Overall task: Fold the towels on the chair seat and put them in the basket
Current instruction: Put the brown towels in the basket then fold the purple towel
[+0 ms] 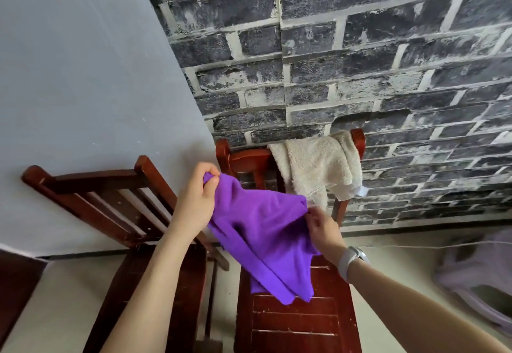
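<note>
A purple towel (266,236) hangs in the air above the slatted seat of a red-brown wooden chair (299,322). My left hand (196,203) grips one upper corner of it in a fist. My right hand (322,229), with a white watch on the wrist, pinches the opposite upper edge. The cloth droops between them, its lower end touching the seat. A cream fluffy towel (315,167) is draped over the chair's backrest. At the right edge, a pale lilac basket (476,278) stands on the floor, blurred and partly cut off.
A second wooden chair (116,208) stands to the left, close against the first. A grey wall is behind it and a dark brick-pattern wall behind the towel chair. Pale floor shows between and beside the chairs.
</note>
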`<state>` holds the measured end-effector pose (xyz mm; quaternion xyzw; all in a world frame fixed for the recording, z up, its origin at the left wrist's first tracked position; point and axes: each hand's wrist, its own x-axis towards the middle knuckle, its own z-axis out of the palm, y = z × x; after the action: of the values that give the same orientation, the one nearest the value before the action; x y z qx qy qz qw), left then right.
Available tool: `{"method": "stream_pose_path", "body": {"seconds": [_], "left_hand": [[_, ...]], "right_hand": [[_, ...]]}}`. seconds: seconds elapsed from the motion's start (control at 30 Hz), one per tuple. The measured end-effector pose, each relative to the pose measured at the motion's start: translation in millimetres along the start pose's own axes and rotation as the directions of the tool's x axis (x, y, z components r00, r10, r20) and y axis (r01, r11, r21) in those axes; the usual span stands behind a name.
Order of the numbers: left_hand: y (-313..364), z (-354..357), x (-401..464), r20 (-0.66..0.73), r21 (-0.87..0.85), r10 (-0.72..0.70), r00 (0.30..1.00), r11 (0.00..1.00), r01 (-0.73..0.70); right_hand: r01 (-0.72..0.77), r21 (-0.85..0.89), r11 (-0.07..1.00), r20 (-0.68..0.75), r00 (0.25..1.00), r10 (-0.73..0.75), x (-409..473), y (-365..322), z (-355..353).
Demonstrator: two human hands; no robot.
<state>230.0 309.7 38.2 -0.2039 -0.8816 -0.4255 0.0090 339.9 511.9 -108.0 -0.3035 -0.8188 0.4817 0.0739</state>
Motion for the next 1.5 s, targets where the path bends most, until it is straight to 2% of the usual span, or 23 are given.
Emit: {"method": "stream_pose_path", "body": {"seconds": [0.03, 0.1, 0.17, 0.3, 0.4, 0.47, 0.6, 0.7, 0.77, 0.8, 0.87, 0.9, 0.97, 1.03, 1.1, 1.23, 1.3, 1.43, 1.5], "left_hand": [[-13, -1, -2, -0.001, 0.145, -0.001, 1.000, 0.989, 0.002], [-33, 0, -8, 0.022, 0.296, -0.020, 1.000, 0.955, 0.012], [-44, 8, -14, 0.022, 0.359, -0.031, 0.999, 0.933, 0.021], [-47, 33, -19, -0.030, 0.280, 0.040, 0.999, 0.960, -0.030], [-40, 54, -22, -0.007, 0.202, 0.077, 0.997, 0.977, -0.074], [-37, 63, -23, 0.001, 0.184, 0.101, 0.995, 0.978, -0.099], [-35, 72, -27, 0.007, 0.097, 0.088, 0.996, 0.991, -0.088], [-35, 80, -36, 0.132, 0.023, 0.004, 0.991, 1.000, -0.007], [-39, 85, -43, 0.285, 0.015, -0.067, 0.956, 0.998, 0.065], [-41, 86, -48, 0.368, 0.033, -0.101, 0.924, 0.995, 0.095], [-42, 89, -57, 0.490, 0.052, -0.137, 0.861, 0.990, 0.129], [-43, 91, -62, 0.522, 0.047, -0.136, 0.842, 0.990, 0.131], [-46, 96, -70, 0.542, 0.053, -0.125, 0.831, 0.992, 0.115], [-52, 103, -77, 0.494, 0.079, -0.137, 0.859, 0.991, 0.112], [-56, 107, -86, 0.401, 0.104, -0.151, 0.904, 0.987, 0.118], [-59, 111, -107, 0.207, 0.245, -0.122, 0.971, 0.967, 0.070], [-60, 109, -117, 0.141, 0.264, -0.118, 0.983, 0.961, 0.078], [-70, 101, -128, 0.113, 0.348, -0.115, 0.987, 0.935, 0.069], [-75, 98, -129, 0.116, 0.254, -0.145, 0.983, 0.961, 0.112]], "right_hand": [[0.012, -0.030, 0.999, -0.045, 0.999, -0.013, 1, 5, -9], [0.070, -0.116, 0.991, -0.065, 0.995, -0.078, 0, 17, -29], [0.112, -0.234, 0.966, 0.032, 0.994, -0.108, -4, 28, -47], [0.052, -0.527, 0.848, 0.261, 0.960, 0.104, -9, 44, -69], [0.066, -0.646, 0.760, 0.432, 0.853, 0.293, -18, 47, -83], [0.104, -0.704, 0.703, 0.480, 0.799, 0.362, -27, 50, -90], [-0.012, -0.610, 0.793, 0.476, 0.794, 0.379, -39, 58, -101], [-0.137, -0.449, 0.883, 0.328, 0.894, 0.306, -44, 70, -113], [-0.268, -0.216, 0.939, 0.225, 0.922, 0.315, -49, 79, -120], [-0.363, -0.044, 0.931, 0.213, 0.907, 0.364, -52, 83, -124], [-0.481, 0.239, 0.844, 0.241, 0.871, 0.428, -58, 92, -130], [-0.492, 0.251, 0.834, 0.223, 0.867, 0.444, -61, 98, -132], [-0.463, 0.100, 0.881, 0.103, 0.885, 0.453, -64, 111, -134], [-0.439, -0.121, 0.890, -0.036, 0.898, 0.438, -68, 122, -135], [-0.447, -0.226, 0.865, -0.110, 0.894, 0.433, -73, 128, -137], [-0.373, -0.204, 0.905, -0.182, 0.923, 0.339, -82, 136, -131], [-0.314, -0.190, 0.930, -0.158, 0.945, 0.287, -86, 138, -126], [-0.354, -0.010, 0.935, -0.090, 0.932, 0.351, -96, 140, -122], [-0.368, 0.086, 0.926, -0.056, 0.926, 0.374, -102, 141, -124]]}}
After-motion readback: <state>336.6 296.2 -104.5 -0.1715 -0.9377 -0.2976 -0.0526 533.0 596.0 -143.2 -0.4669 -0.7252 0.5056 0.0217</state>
